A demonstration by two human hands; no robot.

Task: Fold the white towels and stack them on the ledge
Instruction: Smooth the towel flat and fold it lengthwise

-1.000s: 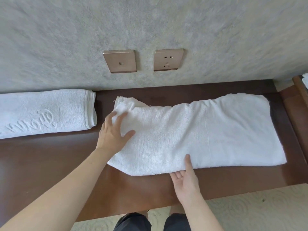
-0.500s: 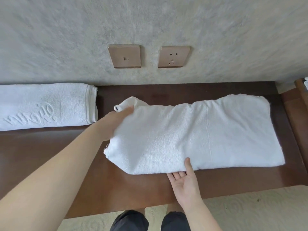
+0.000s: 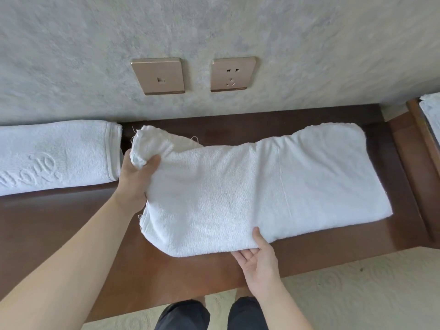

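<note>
towel on ledge, centre-right | folded towel on ledge to its left, just beside | left hand at towel's left end, between both towels | right hand at its near edge | two wall plates behind, above

Soft even daylight, faint shadows, sharp focus, wide-angle edge bowing

Three white towels, two wall plates, two hands.
</note>
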